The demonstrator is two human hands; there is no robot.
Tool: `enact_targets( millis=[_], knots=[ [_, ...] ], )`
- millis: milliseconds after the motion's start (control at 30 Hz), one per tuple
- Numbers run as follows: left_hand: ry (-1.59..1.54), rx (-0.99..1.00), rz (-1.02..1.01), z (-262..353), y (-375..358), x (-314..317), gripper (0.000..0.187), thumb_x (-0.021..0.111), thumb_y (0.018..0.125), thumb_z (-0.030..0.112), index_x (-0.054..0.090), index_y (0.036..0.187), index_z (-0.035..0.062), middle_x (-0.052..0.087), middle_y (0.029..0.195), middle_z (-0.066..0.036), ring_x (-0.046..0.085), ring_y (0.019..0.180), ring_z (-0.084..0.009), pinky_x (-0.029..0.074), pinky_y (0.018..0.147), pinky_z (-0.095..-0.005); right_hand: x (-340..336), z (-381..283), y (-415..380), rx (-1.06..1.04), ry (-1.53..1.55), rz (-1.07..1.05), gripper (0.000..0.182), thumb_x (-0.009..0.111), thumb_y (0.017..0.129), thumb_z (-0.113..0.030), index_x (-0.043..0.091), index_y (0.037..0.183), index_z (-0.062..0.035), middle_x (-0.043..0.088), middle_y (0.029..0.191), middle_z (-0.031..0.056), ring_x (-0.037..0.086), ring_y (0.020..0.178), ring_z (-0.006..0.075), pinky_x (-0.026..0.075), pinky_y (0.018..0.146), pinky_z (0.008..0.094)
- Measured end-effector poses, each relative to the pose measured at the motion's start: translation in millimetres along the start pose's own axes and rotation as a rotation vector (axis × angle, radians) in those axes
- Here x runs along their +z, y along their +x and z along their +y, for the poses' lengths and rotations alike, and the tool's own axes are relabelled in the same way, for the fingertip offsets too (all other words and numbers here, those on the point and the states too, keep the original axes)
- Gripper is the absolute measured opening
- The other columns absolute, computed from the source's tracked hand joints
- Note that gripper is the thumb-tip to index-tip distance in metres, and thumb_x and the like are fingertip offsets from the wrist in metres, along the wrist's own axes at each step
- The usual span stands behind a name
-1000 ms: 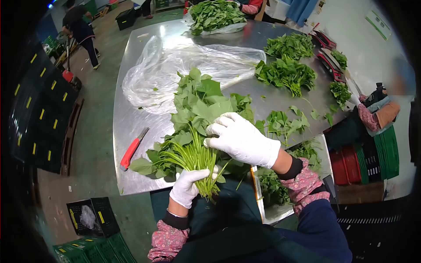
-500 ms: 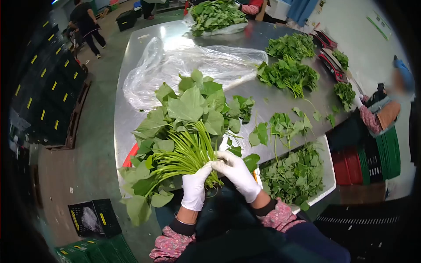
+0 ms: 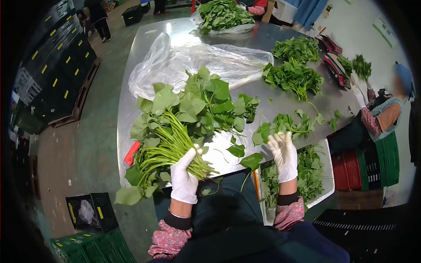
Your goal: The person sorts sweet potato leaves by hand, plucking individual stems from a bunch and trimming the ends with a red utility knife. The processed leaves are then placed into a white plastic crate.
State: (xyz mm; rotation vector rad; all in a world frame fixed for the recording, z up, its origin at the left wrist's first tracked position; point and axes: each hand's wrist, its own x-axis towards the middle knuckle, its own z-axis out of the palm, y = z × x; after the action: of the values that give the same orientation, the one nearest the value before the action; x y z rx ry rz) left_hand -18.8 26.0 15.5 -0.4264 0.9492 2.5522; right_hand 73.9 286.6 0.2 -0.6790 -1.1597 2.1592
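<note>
My left hand (image 3: 184, 179), in a white glove, is wrapped round the green stems of a big bunch of leafy greens (image 3: 173, 131). Broad leaves fan out from the bunch over the metal table's near edge. To the right, my gloved right hand (image 3: 283, 155) is raised with its fingers apart and nothing seen in it. Just beyond its fingertips lie loose leafy sprigs (image 3: 287, 125) on the table. Below and around that hand is a white bin (image 3: 326, 193) filled with cut greens (image 3: 313, 175). A few single leaves (image 3: 251, 161) lie between my hands.
A clear plastic sheet (image 3: 193, 59) spreads across the metal table (image 3: 127, 101). Bunches of greens (image 3: 294, 79) lie at the right, near red-and-black scales (image 3: 337, 72). Something red (image 3: 131, 152) sits at the left edge. A co-worker (image 3: 390, 114) handles greens at the right.
My right hand has left the bunch and moved right, its fingers now apart. The left hand keeps the bunch, which has shifted slightly left. The co-worker at the right has lifted some greens.
</note>
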Motion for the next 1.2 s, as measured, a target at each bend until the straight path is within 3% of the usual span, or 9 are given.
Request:
enact_targets(
  millis=[100,200,400,533,567,800,933,1033,1200],
  knots=[
    [0.048,0.011,-0.092,-17.5,-6.8,3.6,0.025,0.066,0.084,-0.002,0.063,0.109,-0.0036,0.068,0.100,-0.010,0.066,0.090,-0.0201,0.054,0.082,-0.0315,25.6,-2.9,-33.3,0.005,-0.590,-0.129,0.035,0.060,0.095,-0.026,0.057,0.118,0.0007,0.065,0.091,0.0059,0.063,0.080,0.0118,0.051,0.068,0.0235],
    [0.046,0.009,-0.168,-24.5,-19.2,10.4,0.029,0.065,0.084,-0.005,0.063,0.112,-0.0029,0.068,0.107,-0.013,0.066,0.096,-0.0197,0.053,0.087,-0.0318,66.1,17.4,-72.8,0.127,-0.546,-0.466,0.028,0.066,0.088,-0.007,0.065,0.116,-0.0038,0.065,0.087,0.0001,0.059,0.078,0.0059,0.049,0.073,0.0209],
    [0.060,-0.036,-0.108,-28.1,-15.8,2.9,0.029,0.063,0.085,-0.005,0.060,0.114,-0.0028,0.068,0.105,-0.012,0.066,0.094,-0.0198,0.054,0.084,-0.0310,82.0,42.2,-71.8,-0.718,-1.028,-0.609,0.021,0.068,0.084,-0.004,0.063,0.104,-0.0006,0.065,0.084,0.0103,0.064,0.071,0.0228,0.050,0.064,0.0304],
    [0.019,-0.135,-0.107,-23.3,-19.9,9.8,0.029,0.064,0.085,-0.004,0.059,0.114,-0.0039,0.067,0.102,-0.013,0.066,0.087,-0.0202,0.056,0.078,-0.0312,82.4,49.6,-70.1,-0.764,-1.049,-0.488,0.012,0.065,0.086,-0.008,0.059,0.092,-0.0010,0.061,0.075,0.0110,0.062,0.065,0.0243,0.048,0.059,0.0330],
    [0.013,-0.164,-0.108,-22.4,-21.9,13.8,0.029,0.064,0.085,-0.004,0.059,0.113,-0.0043,0.067,0.102,-0.013,0.067,0.086,-0.0202,0.056,0.077,-0.0315,67.8,58.6,-53.3,-0.044,-0.822,-0.228,0.010,0.060,0.091,-0.011,0.059,0.092,-0.0008,0.060,0.071,0.0042,0.060,0.064,0.0145,0.048,0.057,0.0302],
    [0.111,-0.009,-0.078,-45.2,-18.8,-2.2,0.027,0.066,0.083,-0.005,0.062,0.110,-0.0031,0.068,0.099,-0.012,0.067,0.089,-0.0196,0.055,0.080,-0.0306,79.9,27.0,-85.8,-0.213,-0.985,-0.514,0.013,0.071,0.084,-0.011,0.063,0.085,-0.0011,0.059,0.073,0.0014,0.048,0.062,0.0078,0.043,0.058,0.0249],
    [0.181,0.028,-0.054,-45.2,-19.7,-12.0,0.032,0.065,0.083,-0.009,0.061,0.114,-0.0009,0.065,0.107,-0.007,0.064,0.092,-0.0147,0.052,0.084,-0.0272,79.0,39.1,-86.1,-0.623,-1.232,-0.571,0.017,0.063,0.086,-0.026,0.061,0.082,-0.0106,0.063,0.075,0.0080,0.061,0.060,0.0298,0.048,0.054,0.0393],
    [0.284,0.125,-0.001,-42.5,-24.1,-15.9,0.032,0.066,0.083,-0.008,0.061,0.114,-0.0014,0.065,0.108,-0.007,0.063,0.094,-0.0140,0.050,0.086,-0.0272,83.6,43.9,-86.8,-0.766,-1.384,-0.605,0.017,0.062,0.086,-0.027,0.060,0.081,-0.0109,0.064,0.075,0.0082,0.063,0.062,0.0288,0.049,0.054,0.0388],
    [0.258,0.312,-0.005,-2.3,-30.9,-0.4,0.027,0.067,0.085,-0.001,0.062,0.111,-0.0009,0.066,0.104,-0.006,0.062,0.091,-0.0145,0.049,0.086,-0.0290,83.3,50.1,-73.7,-0.404,-1.269,-0.601,0.026,0.064,0.085,-0.031,0.058,0.073,-0.0093,0.061,0.075,0.0097,0.062,0.067,0.0309,0.047,0.059,0.0423]
  ],
)
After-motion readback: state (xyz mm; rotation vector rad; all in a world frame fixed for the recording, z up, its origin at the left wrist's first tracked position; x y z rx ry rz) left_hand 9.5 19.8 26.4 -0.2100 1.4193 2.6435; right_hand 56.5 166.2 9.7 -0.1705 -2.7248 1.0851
